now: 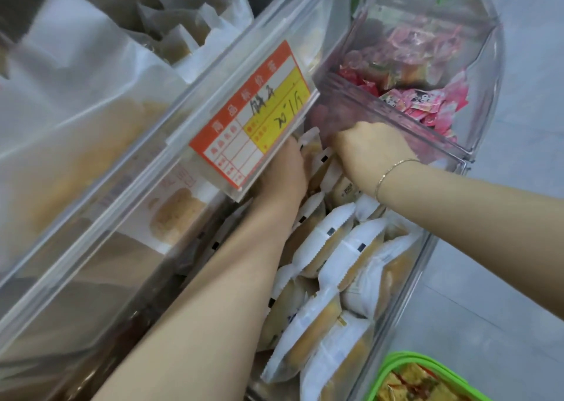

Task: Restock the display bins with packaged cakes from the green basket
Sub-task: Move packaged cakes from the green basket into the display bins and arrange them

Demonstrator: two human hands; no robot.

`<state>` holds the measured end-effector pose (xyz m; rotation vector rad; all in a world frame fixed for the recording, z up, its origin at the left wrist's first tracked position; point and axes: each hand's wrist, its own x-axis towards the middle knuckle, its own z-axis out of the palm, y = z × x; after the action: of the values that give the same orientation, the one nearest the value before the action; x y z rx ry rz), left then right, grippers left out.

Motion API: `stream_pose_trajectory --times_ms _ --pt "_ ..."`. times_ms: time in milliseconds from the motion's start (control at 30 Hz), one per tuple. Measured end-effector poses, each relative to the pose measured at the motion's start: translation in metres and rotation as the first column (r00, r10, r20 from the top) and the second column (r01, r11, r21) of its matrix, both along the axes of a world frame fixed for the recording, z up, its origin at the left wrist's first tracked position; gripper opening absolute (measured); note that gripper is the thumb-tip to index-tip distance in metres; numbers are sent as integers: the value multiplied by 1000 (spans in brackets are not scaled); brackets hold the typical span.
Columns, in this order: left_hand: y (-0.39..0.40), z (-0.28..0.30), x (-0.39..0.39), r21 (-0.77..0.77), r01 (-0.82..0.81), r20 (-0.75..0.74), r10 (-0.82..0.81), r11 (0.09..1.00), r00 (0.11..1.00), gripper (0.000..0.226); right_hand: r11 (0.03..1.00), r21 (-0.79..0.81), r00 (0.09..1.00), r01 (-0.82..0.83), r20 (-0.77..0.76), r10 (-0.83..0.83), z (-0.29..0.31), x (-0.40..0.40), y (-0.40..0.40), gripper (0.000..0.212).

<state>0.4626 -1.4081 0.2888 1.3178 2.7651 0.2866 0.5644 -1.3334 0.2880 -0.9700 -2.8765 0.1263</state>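
Head view, looking down into stacked clear display bins. Lower bin [410, 281], clear acrylic, runs from bottom centre up toward frame centre. It's packed with packaged cakes [325, 245], white wrappers standing on edge in rows, long axes mostly running lower-left to upper-right, serrated seams up. Upper-left bin [128, 187] holds more white-wrapped cakes and overhangs the lower one. Upper-right bin [393, 110] holds pink and red candy packets [427, 104].

Left forearm enters from bottom left, extended up along the lower bin's left side. Left hand [283, 171] is back-up and reaches in under the price tag [250, 123]; fingers are hidden behind the tag and wrappers, so can't tell the grip. Right forearm comes in from the right edge, wrist bent down, thin bracelet [393, 171] on it. Right hand [366, 147] is knuckles-up at the far end of the lower bin, fingers curled down among the cake wrappers [317, 156]; fingertips are hidden, so can't confirm they're clamped on a pack.

Green basket [393, 370] at bottom right corner, beside the lower bin, yellowish packets inside.
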Motion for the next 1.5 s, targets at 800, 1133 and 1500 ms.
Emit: stream_pose_trajectory --times_ms 800,1133,1500 --pt "27 -2 9 7 -121 132 119 993 984 45 957 -122 941 -264 186 283 11 26 -8 42" --pt "-22 13 26 295 381 5 -401 876 916 18 981 -128 989 -146 -40 142 40 79 22 40" --pt "-4 4 42 -67 297 -82 -302 953 950 24 994 -2 943 -107 317 103 37 61 -1 33"
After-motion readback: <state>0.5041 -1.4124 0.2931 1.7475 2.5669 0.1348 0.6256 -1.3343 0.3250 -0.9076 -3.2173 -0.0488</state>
